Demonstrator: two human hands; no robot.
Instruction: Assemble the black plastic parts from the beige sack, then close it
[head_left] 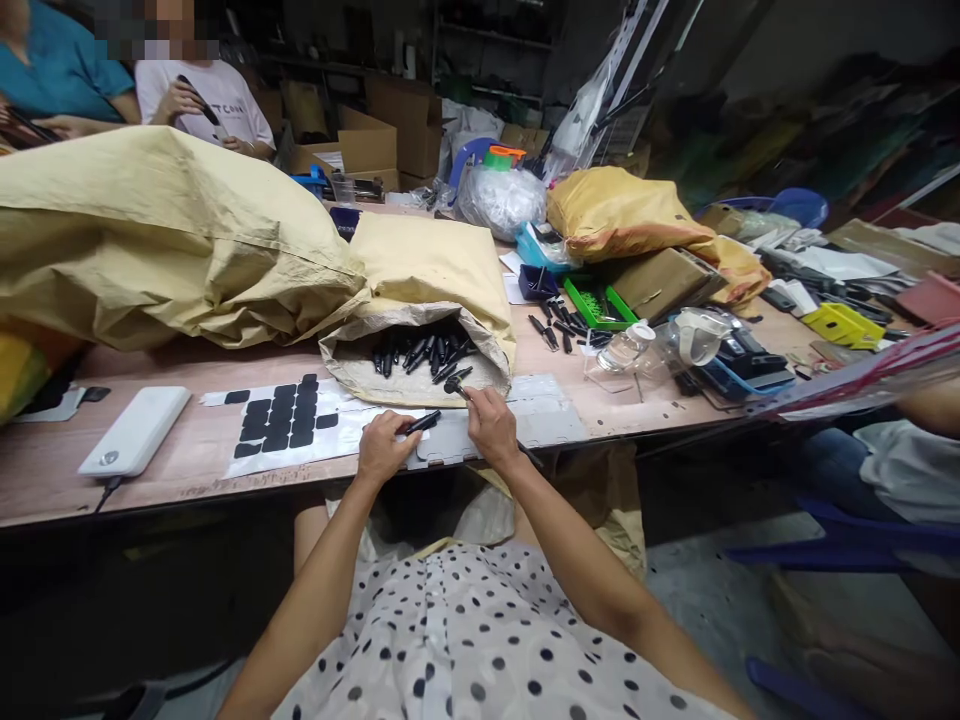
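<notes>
My left hand (384, 445) is closed around a slim black pen-shaped piece (424, 422), which points to the right above the table edge. Pinched in my right hand (491, 428) is a thin dark tool with a rounded black end (453, 384); its exact kind is unclear. That end is near the mouth of a tan sack (435, 255), lying on its side and gaping toward me. Inside the opening lie several similar black pieces (424, 352). Under my hands is a grey-white flat sheet (536, 412). To the left, black rounded patches (279, 418) lie in rows on white backing.
A white power bank (136, 432) with a cable lies at left, below a bulky tan sack (165, 240). To the right are a green tray (598, 303), loose black pieces (555, 325), a clear jar (630, 345) and a blue basket (750, 370). Two people work across the table.
</notes>
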